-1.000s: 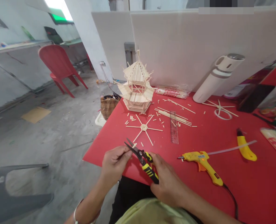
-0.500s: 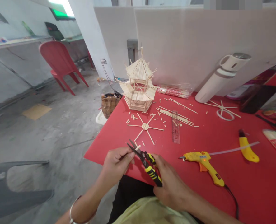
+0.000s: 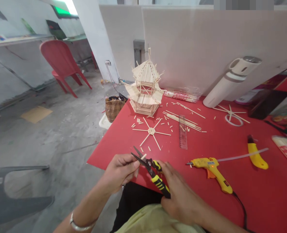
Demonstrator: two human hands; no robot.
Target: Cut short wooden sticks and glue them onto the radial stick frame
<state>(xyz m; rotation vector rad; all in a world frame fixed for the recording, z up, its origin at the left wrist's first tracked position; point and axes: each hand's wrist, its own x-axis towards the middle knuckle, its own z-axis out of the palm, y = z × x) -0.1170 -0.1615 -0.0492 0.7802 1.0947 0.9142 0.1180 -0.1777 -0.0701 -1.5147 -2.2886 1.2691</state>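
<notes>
My left hand (image 3: 121, 171) pinches a short wooden stick (image 3: 143, 157) and holds it between the open black blades of the cutters (image 3: 150, 170). My right hand (image 3: 178, 193) is wrapped round the cutters' yellow-and-black handles at the near edge of the red table (image 3: 255, 187). Beyond the blades lies a six-spoked star of sticks (image 3: 151, 131). A pagoda model made of sticks (image 3: 145, 87) stands at the table's far left corner.
A yellow glue gun (image 3: 212, 170) with its cord lies right of my hands, a yellow utility knife (image 3: 255, 152) further right. A clear ruler (image 3: 182, 132), loose sticks (image 3: 183, 121), a white tumbler (image 3: 228, 82) and a second stick star (image 3: 230, 113) lie behind. A red chair (image 3: 60, 66) stands on the floor.
Both hands with the cutters and the stick have dropped slightly lower and nearer in the view; the grip is the same.
</notes>
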